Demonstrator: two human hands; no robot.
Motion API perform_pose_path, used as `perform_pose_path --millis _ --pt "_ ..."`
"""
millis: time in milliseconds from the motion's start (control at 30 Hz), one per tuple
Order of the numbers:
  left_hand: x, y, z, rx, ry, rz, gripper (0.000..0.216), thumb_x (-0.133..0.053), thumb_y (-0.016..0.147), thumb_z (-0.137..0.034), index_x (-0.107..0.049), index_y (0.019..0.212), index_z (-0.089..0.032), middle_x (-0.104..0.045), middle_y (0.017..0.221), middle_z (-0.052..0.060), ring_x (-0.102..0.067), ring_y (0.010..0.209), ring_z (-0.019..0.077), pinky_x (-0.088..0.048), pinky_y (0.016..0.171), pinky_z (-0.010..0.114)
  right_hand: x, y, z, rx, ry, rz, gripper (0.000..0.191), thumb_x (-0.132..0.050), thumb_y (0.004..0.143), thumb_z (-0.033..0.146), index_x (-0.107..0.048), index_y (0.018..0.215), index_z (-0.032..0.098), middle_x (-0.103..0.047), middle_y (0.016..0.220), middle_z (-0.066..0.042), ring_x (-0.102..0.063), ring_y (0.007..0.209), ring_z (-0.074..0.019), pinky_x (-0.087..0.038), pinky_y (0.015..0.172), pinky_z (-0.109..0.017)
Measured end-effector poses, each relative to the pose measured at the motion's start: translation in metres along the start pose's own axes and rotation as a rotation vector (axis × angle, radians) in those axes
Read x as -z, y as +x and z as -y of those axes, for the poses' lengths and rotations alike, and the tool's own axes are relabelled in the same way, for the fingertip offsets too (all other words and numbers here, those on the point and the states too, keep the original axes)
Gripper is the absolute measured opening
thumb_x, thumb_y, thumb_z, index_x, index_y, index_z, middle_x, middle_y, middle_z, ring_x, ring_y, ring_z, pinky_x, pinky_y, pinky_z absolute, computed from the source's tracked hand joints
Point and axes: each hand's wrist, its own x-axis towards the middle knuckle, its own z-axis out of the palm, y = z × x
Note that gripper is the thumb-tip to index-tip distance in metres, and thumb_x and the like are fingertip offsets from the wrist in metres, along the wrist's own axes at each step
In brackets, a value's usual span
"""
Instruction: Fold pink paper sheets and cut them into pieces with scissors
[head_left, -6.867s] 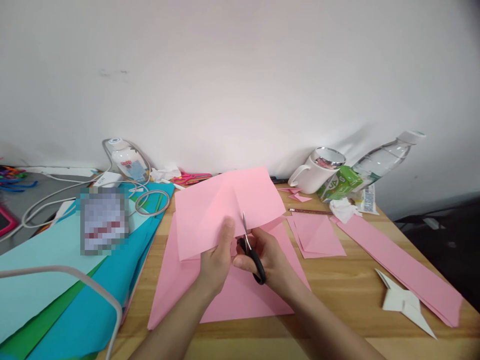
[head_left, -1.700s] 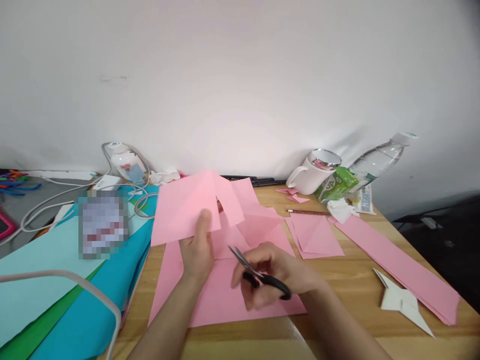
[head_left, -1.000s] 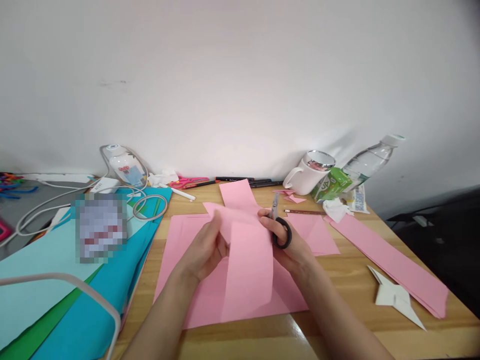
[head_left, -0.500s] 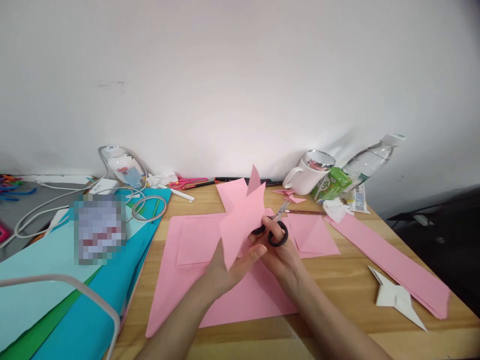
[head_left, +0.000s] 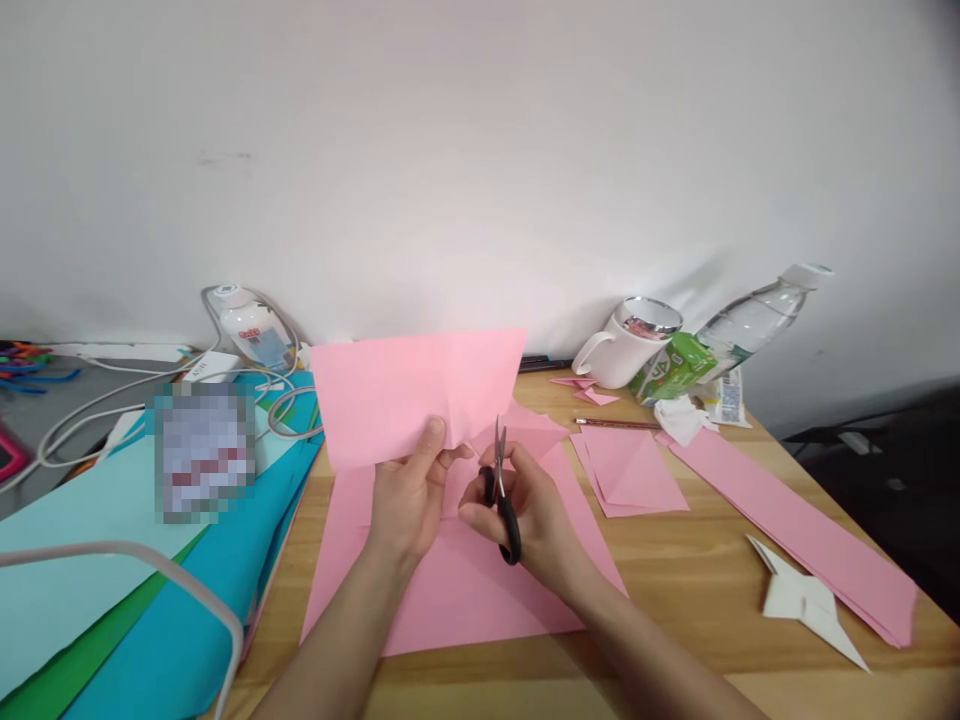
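My left hand (head_left: 411, 490) pinches a sheet of pink paper (head_left: 390, 395), thumb in front and fingers behind. The sheet stands upright above the table, a fold line running down it. My right hand (head_left: 525, 510) is closed around small scissors (head_left: 502, 490) with black handles, blades pointing up. Its fingertips are close to the lower right of the paper, where a creased pink flap (head_left: 525, 430) juts out; whether they also grip it I cannot tell. Beneath both hands lies a larger stack of pink paper (head_left: 465, 610).
Folded pink squares (head_left: 637, 470), a pencil (head_left: 615, 423) and a long pink strip (head_left: 795, 530) lie at right, near a white paper star (head_left: 802, 605). Behind stand a white mug (head_left: 619, 345), a green box (head_left: 675, 367) and a tilted bottle (head_left: 757, 320). Blue sheets (head_left: 202, 610) and cables lie left.
The folded pink paper has been opened out into a wide sheet, swinging to the left. My left hand now grips its lower edge, and the scissors have turned upright and moved slightly left.
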Motion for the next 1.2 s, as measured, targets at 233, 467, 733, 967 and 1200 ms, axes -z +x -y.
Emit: perform_pose_path --millis 233,467,733,967,1200 --pt "-0.001 -0.002 -0.004 0.082 -0.11 -0.02 0.013 -0.067 0.074 -0.014 -0.066 0.087 -0.018 -0.071 0.084 0.002 -0.065 0.09 0.0185 -0.053 0.085 0.042 -0.001 -0.001 0.001 -0.069 -0.073 0.207 0.049 -0.085 0.054 0.028 -0.053 0.09 0.02 -0.061 0.078 -0.001 -0.057 0.078 -0.0165 -0.044 0.074 -0.03" --pt "-0.003 0.001 -0.008 -0.02 -0.126 0.018 0.025 -0.063 0.079 -0.02 -0.062 0.104 -0.022 -0.07 0.103 0.005 -0.056 0.113 0.0258 -0.045 0.094 0.056 0.0 -0.001 0.001 -0.177 -0.048 0.258 0.045 -0.081 0.061 0.035 -0.056 0.095 0.018 -0.061 0.079 -0.002 -0.056 0.074 -0.016 -0.042 0.069 -0.03" --pt "-0.005 -0.009 0.002 0.029 -0.056 0.036 0.023 -0.069 0.073 -0.02 -0.066 0.095 -0.022 -0.071 0.1 0.003 -0.061 0.106 0.0235 -0.042 0.098 0.052 0.001 0.0 0.0 -0.128 0.043 0.271 0.049 -0.075 0.066 0.046 -0.045 0.095 0.019 -0.056 0.073 0.0 -0.052 0.067 -0.0134 -0.037 0.059 -0.026" --pt "-0.009 -0.012 0.005 0.093 -0.014 0.002 0.021 -0.075 0.067 -0.029 -0.067 0.081 -0.017 -0.073 0.085 0.007 -0.065 0.098 0.0262 -0.051 0.086 0.042 0.001 0.0 0.0 -0.092 0.067 0.245 0.05 -0.072 0.069 0.048 -0.039 0.096 0.022 -0.051 0.074 0.002 -0.047 0.064 -0.012 -0.036 0.058 -0.025" --pt "-0.009 -0.014 0.006 0.164 0.01 -0.047 0.026 -0.077 0.062 -0.034 -0.062 0.068 -0.014 -0.071 0.072 0.008 -0.067 0.09 0.0273 -0.053 0.074 0.036 0.001 0.0 0.001 -0.067 0.04 0.229 0.053 -0.079 0.064 0.04 -0.039 0.094 0.022 -0.051 0.075 0.002 -0.05 0.071 -0.014 -0.039 0.066 -0.027"
